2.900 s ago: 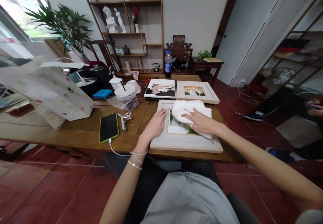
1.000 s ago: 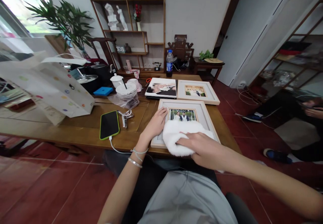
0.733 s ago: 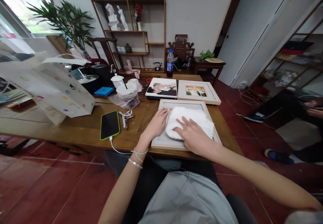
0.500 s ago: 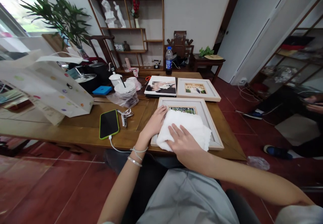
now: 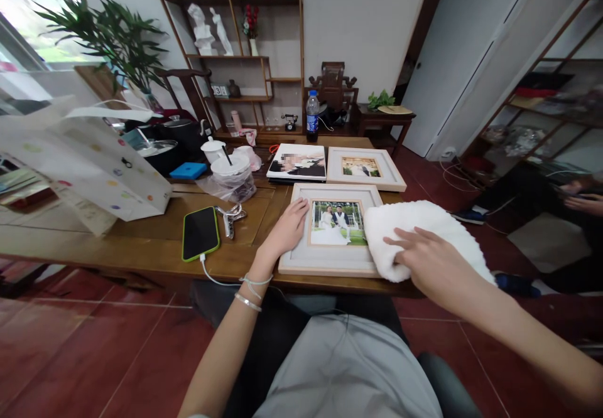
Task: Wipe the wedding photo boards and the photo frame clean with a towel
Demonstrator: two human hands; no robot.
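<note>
A pale wooden picture frame (image 5: 330, 270) lies face up on the table before me. Behind its white mount is a photo (image 5: 337, 222) of two people in wedding clothes. My left hand (image 5: 288, 226) rests on the frame's left rim, fingers stretched along it; its thumb is hard to see. On the right, my right hand (image 5: 419, 256) holds a folded white fluffy cloth (image 5: 433, 217). The fingers press on top of the cloth, and its near edge is bunched beneath them. This cloth covers the frame's right side and extends beyond it.
Behind lie a second framed photo (image 5: 362, 182) and a photo album (image 5: 296, 162). A charging phone (image 5: 201, 234), a silver clip (image 5: 230, 218), a lidded cup (image 5: 230, 166) and a paper bag (image 5: 127, 179) are at left. A bottle (image 5: 312, 117) stands farther back. Someone sits at right.
My right hand has slid the white cloth rightward, from over the photo to the frame's right edge, uncovering the picture. My left hand stays on the left rim.
</note>
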